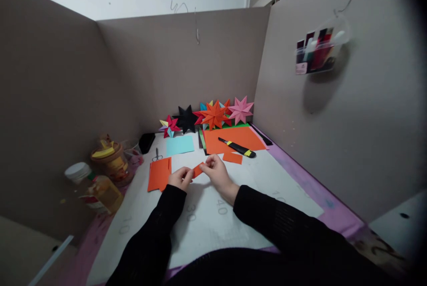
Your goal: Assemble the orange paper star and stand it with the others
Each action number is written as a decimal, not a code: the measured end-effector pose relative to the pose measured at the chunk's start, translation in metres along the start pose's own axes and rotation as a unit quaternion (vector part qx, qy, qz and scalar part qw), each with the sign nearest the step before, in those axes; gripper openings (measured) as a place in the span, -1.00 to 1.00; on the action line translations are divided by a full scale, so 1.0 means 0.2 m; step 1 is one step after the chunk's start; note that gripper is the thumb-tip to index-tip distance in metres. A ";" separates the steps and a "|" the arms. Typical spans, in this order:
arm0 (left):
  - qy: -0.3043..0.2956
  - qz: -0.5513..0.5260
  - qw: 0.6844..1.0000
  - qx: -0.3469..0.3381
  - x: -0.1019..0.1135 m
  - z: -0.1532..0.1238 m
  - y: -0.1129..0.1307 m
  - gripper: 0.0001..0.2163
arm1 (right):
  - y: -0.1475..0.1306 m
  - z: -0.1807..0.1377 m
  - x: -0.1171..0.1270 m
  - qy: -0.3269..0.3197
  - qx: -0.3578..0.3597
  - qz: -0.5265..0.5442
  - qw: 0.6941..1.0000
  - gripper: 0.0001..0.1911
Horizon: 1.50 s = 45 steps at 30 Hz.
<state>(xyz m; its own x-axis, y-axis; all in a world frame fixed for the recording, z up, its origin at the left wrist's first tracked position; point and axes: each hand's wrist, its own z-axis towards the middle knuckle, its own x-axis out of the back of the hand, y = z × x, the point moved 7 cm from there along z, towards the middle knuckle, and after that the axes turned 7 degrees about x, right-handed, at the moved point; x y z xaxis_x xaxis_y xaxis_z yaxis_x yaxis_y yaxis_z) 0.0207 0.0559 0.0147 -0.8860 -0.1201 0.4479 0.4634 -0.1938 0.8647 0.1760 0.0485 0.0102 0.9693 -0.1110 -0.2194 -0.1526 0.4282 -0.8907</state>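
A small piece of orange paper (197, 171) is held in the air over the white mat, one hand at each end. My left hand (181, 178) pinches its left end between thumb and fingers. At the other end, my right hand (218, 172) grips the paper with its thumb and fingertips. Left of my left hand lies a stack of orange paper sheets (159, 174). Just beyond my right hand is a small orange paper rectangle (232, 158). Whether the held paper is folded is too small to tell.
A utility knife (238, 147) rests across large orange sheets (213, 140). Small scissors (157, 156) and light blue paper (180, 145) lie farther back. Folded paper stars (215, 115) lean on the back panel. A glue bottle (105, 192) and a pot (111, 161) stand at left.
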 end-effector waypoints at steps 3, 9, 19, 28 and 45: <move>-0.024 0.042 0.996 -0.075 -0.01 -0.01 0.05 -0.78 | 0.01 0.01 0.01 -0.003 -0.009 0.013 1.000 -0.72; -0.024 0.006 0.998 -0.059 0.00 0.01 0.03 -0.79 | 0.03 -0.01 -0.09 -0.089 -0.072 0.122 0.986 -0.63; -0.004 0.020 0.997 -0.072 0.01 0.00 0.06 -0.78 | 0.08 -0.02 -0.09 -0.072 -0.141 0.116 0.981 -0.71; 0.005 0.018 1.000 -0.011 0.03 0.01 0.03 -0.77 | 0.09 0.05 0.02 0.030 -0.164 0.180 0.969 -0.75; -0.074 -0.104 0.991 0.038 -0.06 0.00 -0.01 -0.78 | 0.04 -0.06 -0.11 -0.291 -0.125 -0.118 0.941 -0.93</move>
<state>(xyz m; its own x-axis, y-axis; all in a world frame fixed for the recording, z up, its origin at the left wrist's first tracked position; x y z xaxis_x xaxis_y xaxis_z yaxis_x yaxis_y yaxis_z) 0.0297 0.0571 0.0077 -0.9576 0.0591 0.2819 0.2731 -0.1243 0.9539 0.1503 0.0448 0.0030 0.9124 0.3644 0.1864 0.1099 0.2206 -0.9691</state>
